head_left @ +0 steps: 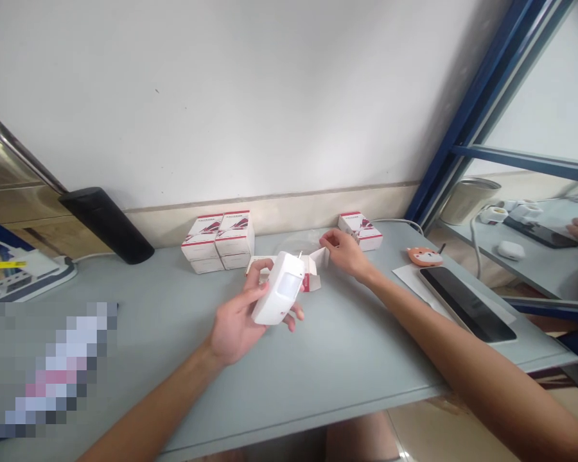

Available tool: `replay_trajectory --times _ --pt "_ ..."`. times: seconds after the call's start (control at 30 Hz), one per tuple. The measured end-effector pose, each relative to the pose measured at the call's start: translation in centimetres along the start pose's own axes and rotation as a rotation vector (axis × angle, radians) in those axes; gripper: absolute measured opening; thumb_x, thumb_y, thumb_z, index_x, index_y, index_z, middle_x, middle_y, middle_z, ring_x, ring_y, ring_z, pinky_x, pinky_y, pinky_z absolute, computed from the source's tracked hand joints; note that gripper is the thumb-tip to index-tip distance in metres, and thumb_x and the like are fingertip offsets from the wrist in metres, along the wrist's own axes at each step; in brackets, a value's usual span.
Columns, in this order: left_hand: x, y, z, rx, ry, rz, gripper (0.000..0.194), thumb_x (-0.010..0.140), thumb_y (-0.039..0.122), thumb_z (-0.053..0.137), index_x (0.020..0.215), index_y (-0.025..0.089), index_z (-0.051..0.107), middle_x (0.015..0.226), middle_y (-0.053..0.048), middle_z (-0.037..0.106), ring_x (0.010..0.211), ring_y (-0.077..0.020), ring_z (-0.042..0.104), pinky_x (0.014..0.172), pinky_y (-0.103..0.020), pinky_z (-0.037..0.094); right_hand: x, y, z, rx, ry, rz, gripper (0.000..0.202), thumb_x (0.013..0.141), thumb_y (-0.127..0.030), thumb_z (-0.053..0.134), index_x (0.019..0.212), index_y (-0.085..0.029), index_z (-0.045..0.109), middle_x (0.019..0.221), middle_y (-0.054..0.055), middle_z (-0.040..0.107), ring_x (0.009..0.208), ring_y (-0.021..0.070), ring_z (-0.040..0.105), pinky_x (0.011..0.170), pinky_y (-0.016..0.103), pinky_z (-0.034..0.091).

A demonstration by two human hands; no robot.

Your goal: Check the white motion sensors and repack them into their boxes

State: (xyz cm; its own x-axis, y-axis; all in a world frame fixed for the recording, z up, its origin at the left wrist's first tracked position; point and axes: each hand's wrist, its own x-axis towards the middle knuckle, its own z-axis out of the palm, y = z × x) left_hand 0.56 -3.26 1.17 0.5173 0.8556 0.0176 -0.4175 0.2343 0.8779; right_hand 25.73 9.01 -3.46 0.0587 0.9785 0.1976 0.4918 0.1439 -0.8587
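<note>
My left hand [234,328] is closed around a white motion sensor [278,295] with a rectangular window on its front. It is held tilted above the table. Behind the sensor lies an opened white and red carton [312,281] with its flaps spread, partly hidden by it. My right hand [347,253] is beside the carton's right flap, its thumb and fingertips pinched together. What is between them, if anything, I cannot make out. A clear plastic bag [296,242] lies just left of those fingertips.
Stacked white and red boxes [216,240] stand by the wall, and another box [366,232] sits behind my right hand. At right lie an orange animal-shaped item [424,256] and a phone [465,301]. A black cylinder [106,224] and a power strip [33,279] are left.
</note>
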Motion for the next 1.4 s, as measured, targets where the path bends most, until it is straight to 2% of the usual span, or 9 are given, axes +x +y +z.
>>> replay_trajectory --times 0.1,0.17,0.23,0.4,0.57,0.63,0.87,1.1,1.4 --pt "-0.10 -0.11 -0.13 0.005 -0.023 -0.010 0.066 0.102 0.032 0.049 0.163 0.036 0.024 0.125 -0.013 0.072 0.101 -0.0369 0.076 0.091 -0.054 0.051 0.18 0.17 -0.07 -0.012 0.018 -0.017 0.013 0.095 -0.033 0.059 0.090 -0.022 0.065 0.093 0.006 0.076 0.089 0.0226 0.067 0.080 0.035 0.048" --pt "-0.24 -0.19 -0.18 0.012 -0.066 -0.025 0.077 0.101 0.031 0.048 0.168 0.041 0.011 0.124 -0.011 0.072 0.103 -0.0358 0.075 0.096 -0.059 0.051 0.23 0.27 -0.08 -0.018 0.028 -0.022 0.012 0.095 -0.032 0.060 0.090 -0.023 0.064 0.093 0.006 0.076 0.090 0.0229 0.067 0.081 0.035 0.048" --pt "-0.39 -0.30 -0.21 0.023 -0.095 -0.048 0.080 0.102 0.031 0.048 0.169 0.046 0.007 0.121 -0.008 0.070 0.099 -0.0326 0.075 0.095 -0.060 0.052 0.24 0.35 -0.06 -0.021 0.027 -0.025 0.012 0.095 -0.032 0.059 0.090 -0.023 0.065 0.095 0.006 0.076 0.092 0.0231 0.067 0.081 0.035 0.048" --pt "-0.44 -0.62 -0.37 0.028 -0.125 -0.062 0.067 0.103 0.034 0.048 0.164 0.049 0.023 0.120 -0.006 0.064 0.089 -0.0275 0.070 0.079 -0.051 0.057 0.14 0.30 -0.07 -0.028 0.023 -0.030 0.012 0.096 -0.032 0.059 0.090 -0.023 0.065 0.096 0.006 0.076 0.092 0.0232 0.068 0.081 0.035 0.048" --pt "-0.29 -0.85 -0.37 0.106 -0.110 -0.010 0.043 0.101 0.039 0.058 0.141 0.038 0.043 0.112 -0.007 0.064 0.094 -0.0259 0.066 0.083 -0.044 0.052 0.04 0.05 -0.21 -0.029 0.017 -0.022 0.012 0.096 -0.031 0.059 0.090 -0.022 0.065 0.095 0.007 0.076 0.090 0.0233 0.068 0.080 0.035 0.047" --pt "-0.31 -0.89 -0.25 0.132 -0.109 -0.008 0.042 0.099 0.039 0.063 0.136 0.036 0.043 0.109 -0.006 0.065 0.096 -0.0251 0.064 0.084 -0.042 0.051 0.02 -0.02 -0.26 -0.027 0.013 -0.021 0.012 0.096 -0.031 0.060 0.090 -0.022 0.065 0.095 0.007 0.076 0.090 0.0232 0.068 0.080 0.035 0.047" --pt "-0.31 -0.71 -0.02 0.090 -0.096 -0.060 0.050 0.100 0.048 0.063 0.145 0.035 0.045 0.119 -0.009 0.061 0.098 -0.0241 0.062 0.083 -0.039 0.051 0.06 0.08 -0.49 -0.027 0.017 -0.032 0.011 0.096 -0.030 0.059 0.091 -0.023 0.065 0.098 0.007 0.076 0.093 0.0233 0.068 0.081 0.035 0.048" --pt "-0.14 -0.75 -0.20 0.115 -0.058 -0.060 0.045 0.101 0.051 0.059 0.141 0.031 0.052 0.113 -0.010 0.064 0.087 -0.0225 0.063 0.075 -0.036 0.050 0.03 0.09 -0.56 -0.036 0.026 -0.036 0.012 0.096 -0.031 0.059 0.091 -0.023 0.065 0.096 0.007 0.076 0.091 0.0227 0.068 0.080 0.035 0.048" --pt "-0.07 -0.59 -0.31 0.095 -0.147 -0.026 0.040 0.102 0.051 0.054 0.136 0.029 0.055 0.114 -0.011 0.064 0.078 -0.0204 0.063 0.067 -0.034 0.048 0.14 0.38 -0.44 -0.058 0.041 -0.039 0.013 0.095 -0.034 0.059 0.092 -0.023 0.065 0.096 0.006 0.076 0.089 0.0225 0.068 0.079 0.035 0.048"
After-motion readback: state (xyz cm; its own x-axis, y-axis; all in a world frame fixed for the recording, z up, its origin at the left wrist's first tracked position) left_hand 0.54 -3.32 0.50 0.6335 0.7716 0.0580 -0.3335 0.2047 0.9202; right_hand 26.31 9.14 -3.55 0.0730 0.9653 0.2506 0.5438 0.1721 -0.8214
